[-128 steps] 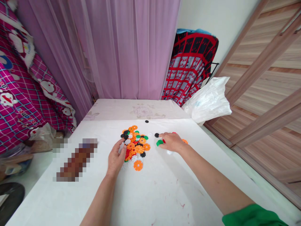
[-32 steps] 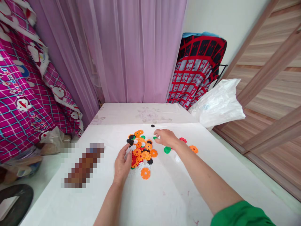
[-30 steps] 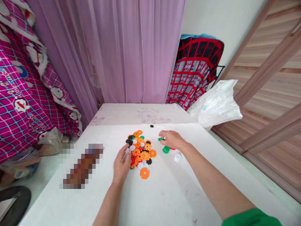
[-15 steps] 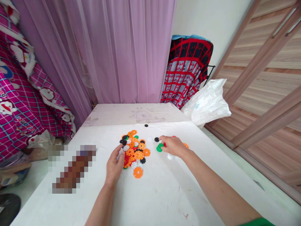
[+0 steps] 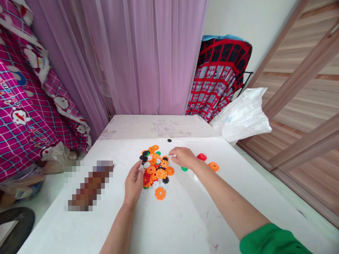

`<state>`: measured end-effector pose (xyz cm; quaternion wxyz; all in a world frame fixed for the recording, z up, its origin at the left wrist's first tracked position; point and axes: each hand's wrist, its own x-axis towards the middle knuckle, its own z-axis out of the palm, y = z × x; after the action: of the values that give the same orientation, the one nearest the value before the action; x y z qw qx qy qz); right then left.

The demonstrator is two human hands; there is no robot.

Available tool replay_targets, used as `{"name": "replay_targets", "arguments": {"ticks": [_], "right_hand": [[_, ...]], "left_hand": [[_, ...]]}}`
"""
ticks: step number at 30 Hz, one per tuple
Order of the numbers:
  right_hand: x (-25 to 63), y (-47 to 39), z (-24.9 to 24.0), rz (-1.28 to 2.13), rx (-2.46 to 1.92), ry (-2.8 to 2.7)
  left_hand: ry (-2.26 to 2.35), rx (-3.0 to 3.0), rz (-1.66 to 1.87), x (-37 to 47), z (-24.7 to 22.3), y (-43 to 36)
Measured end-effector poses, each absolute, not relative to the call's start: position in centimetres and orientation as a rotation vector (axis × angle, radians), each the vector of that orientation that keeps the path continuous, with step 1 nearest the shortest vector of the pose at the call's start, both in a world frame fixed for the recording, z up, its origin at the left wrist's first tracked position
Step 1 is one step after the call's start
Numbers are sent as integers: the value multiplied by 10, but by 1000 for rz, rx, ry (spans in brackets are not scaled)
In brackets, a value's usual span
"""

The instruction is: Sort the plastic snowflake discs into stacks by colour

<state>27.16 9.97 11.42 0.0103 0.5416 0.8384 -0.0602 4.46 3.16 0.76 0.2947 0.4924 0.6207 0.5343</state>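
Observation:
A pile of orange, black, white, red and green notched discs [image 5: 155, 167] lies on the white-covered table [image 5: 169, 225]. My left hand [image 5: 134, 181] rests at the pile's left edge, fingers curved and apart, holding nothing that shows. To the right of the pile my right hand [image 5: 183, 157] hovers with its fingers bent toward the pile; whatever its fingertips might hold is too small to make out. Under and beside that hand are a green disc [image 5: 184, 169], a red disc [image 5: 201, 157] and an orange disc [image 5: 213, 166]. One black disc [image 5: 169, 140] lies farther back.
A pixelated brown object [image 5: 91, 187] lies on the table's left side. Beyond the back right edge sits a white plastic bag [image 5: 241, 114]. Purple curtains [image 5: 150, 56] hang behind the table, and a wooden wardrobe [image 5: 304, 95] stands on the right.
My right hand has moved left toward the pile, off the green and red discs, which show more now. My left hand stays beside the pile. The whole view has shifted slightly.

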Motion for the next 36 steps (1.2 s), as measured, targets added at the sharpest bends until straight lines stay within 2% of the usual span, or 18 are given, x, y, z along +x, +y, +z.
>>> {"name": "replay_targets", "arguments": {"ticks": [5,15,18,22,31,36], "right_hand": [[222,100,94,-214,1429,2784],[241,105,100,-66,1576,2503],[234,105,98,-89,1596,2606],[225,102,87,-152,1411,2770],[246,103,100,24,1534,2480],[233,104,99,5,1446,2676]], "left_hand": [[1636,1303,1430,45,6,32],[1621,1336,1439,45,2,31],[1624,1352,1432,45,3,30],[1631,1363,1421,45,6,30],[1656,1361,1418,47,9,30],[1646,1374,1426,46,8,30]]}}
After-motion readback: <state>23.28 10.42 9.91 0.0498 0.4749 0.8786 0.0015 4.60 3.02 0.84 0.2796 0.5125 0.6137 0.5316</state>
